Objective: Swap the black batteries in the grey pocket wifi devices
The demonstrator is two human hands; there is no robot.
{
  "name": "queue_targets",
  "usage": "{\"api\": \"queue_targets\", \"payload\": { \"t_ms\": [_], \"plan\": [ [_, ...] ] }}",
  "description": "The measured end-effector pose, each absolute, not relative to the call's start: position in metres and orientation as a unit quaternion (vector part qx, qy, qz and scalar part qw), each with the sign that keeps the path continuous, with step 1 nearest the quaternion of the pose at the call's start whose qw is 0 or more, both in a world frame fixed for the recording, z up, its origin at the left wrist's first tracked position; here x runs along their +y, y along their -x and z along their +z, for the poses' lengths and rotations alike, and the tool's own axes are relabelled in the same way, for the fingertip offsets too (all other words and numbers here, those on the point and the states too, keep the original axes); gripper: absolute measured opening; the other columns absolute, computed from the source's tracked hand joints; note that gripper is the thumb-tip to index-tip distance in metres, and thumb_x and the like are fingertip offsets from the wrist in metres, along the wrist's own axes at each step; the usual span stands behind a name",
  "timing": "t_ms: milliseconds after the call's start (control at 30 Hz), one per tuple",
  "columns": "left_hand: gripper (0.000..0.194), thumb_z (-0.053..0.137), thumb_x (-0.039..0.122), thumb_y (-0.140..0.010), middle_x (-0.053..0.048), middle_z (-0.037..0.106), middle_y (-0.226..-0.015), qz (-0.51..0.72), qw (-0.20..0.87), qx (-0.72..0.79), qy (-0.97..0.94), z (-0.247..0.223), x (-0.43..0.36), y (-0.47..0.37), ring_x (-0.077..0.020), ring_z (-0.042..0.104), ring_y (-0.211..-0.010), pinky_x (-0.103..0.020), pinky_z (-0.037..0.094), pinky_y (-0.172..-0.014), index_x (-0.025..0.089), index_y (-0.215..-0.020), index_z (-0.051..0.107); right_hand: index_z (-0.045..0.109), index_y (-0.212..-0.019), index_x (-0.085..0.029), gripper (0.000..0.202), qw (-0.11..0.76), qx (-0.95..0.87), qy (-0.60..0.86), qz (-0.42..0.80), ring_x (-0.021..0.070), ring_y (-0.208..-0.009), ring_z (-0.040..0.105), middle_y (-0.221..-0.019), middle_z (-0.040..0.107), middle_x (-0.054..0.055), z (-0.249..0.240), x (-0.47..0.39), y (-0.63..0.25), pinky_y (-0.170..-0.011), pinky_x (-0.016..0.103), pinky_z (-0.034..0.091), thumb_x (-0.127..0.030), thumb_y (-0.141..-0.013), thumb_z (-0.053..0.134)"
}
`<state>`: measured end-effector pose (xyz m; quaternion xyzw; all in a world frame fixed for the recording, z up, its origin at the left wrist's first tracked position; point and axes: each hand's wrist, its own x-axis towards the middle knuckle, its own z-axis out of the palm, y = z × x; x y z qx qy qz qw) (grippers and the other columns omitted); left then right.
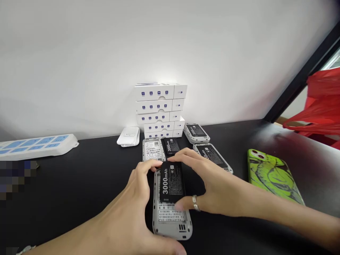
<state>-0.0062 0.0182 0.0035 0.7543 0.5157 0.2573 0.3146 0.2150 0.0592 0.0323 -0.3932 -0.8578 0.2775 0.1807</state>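
Note:
A black 3000mAh battery [172,182] is tilted over the open back of a pale handheld device [172,228] lying on the black table. My right hand [209,180] pinches the battery between fingers at its top edge and the thumb at its lower corner. Around the device's left side curves my left hand [132,209], fingertips at its upper end by the battery's corner, thumb beside its lower end. Just behind are another open-backed device [153,148] showing a printed label and a loose battery [170,145].
Several white boxes [156,106] are stacked against the wall. Left of them lie white covers [128,136] and a power strip [39,146]. Devices with batteries fitted [197,130] sit at right, near a green-cased phone [273,175]. A red bag [321,102] hangs far right.

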Motion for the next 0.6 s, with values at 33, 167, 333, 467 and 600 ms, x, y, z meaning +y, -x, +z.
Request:
{"api": "queue_targets", "payload": {
  "t_ms": [33,167,333,467,600],
  "plan": [
    [0.116,0.091,0.058,-0.045,-0.007,0.027,-0.138,0.258,0.318,0.516,-0.753,0.003,0.018,0.006,-0.0419,0.042,-0.125,-0.067,0.045,-0.097,0.045,-0.131,0.016,0.048,-0.132,-0.024,0.073,0.181,-0.851,0.391,0.300,0.0219,-0.118,0.049,-0.128,0.047,0.006,0.031,0.059,-0.214,-0.102,0.035,0.045,-0.045,-0.070,0.080],
    [0.115,0.093,0.051,-0.046,-0.006,0.027,-0.138,0.265,0.314,0.517,-0.751,0.002,0.017,0.005,-0.0414,0.039,-0.128,-0.067,0.043,-0.099,0.046,-0.131,0.016,0.045,-0.135,-0.026,0.076,0.160,-0.838,0.377,0.359,0.0205,-0.119,0.047,-0.129,0.044,0.005,0.030,0.055,-0.215,-0.103,0.033,0.044,-0.047,-0.071,0.080],
    [0.112,0.092,0.051,-0.047,-0.007,0.024,-0.137,0.253,0.306,0.520,-0.756,0.001,0.018,0.006,-0.0394,0.044,-0.123,-0.063,0.049,-0.095,0.043,-0.130,0.017,0.044,-0.138,-0.027,0.066,0.126,-0.851,0.349,0.372,0.0208,-0.124,0.045,-0.136,0.042,0.005,0.038,0.049,-0.218,-0.107,0.034,0.040,-0.049,-0.081,0.069],
    [0.113,0.090,0.054,-0.048,-0.008,0.021,-0.135,0.233,0.298,0.506,-0.775,-0.001,0.023,0.008,-0.0394,0.046,-0.121,-0.061,0.052,-0.092,0.041,-0.131,0.016,0.035,-0.147,-0.018,0.095,0.066,-0.890,0.339,0.297,0.0315,-0.136,0.032,-0.147,0.031,0.014,0.042,0.046,-0.215,-0.113,0.046,0.030,-0.046,-0.067,0.079],
    [0.116,0.090,0.061,-0.045,-0.008,0.026,-0.134,0.242,0.282,0.489,-0.789,-0.004,0.025,0.010,-0.0444,0.041,-0.124,-0.069,0.047,-0.093,0.043,-0.132,0.015,0.032,-0.150,-0.016,0.109,0.036,-0.896,0.350,0.272,0.0366,-0.134,0.030,-0.145,0.033,0.015,0.040,0.047,-0.212,-0.114,0.054,0.023,-0.039,-0.057,0.084]
  ]
}}
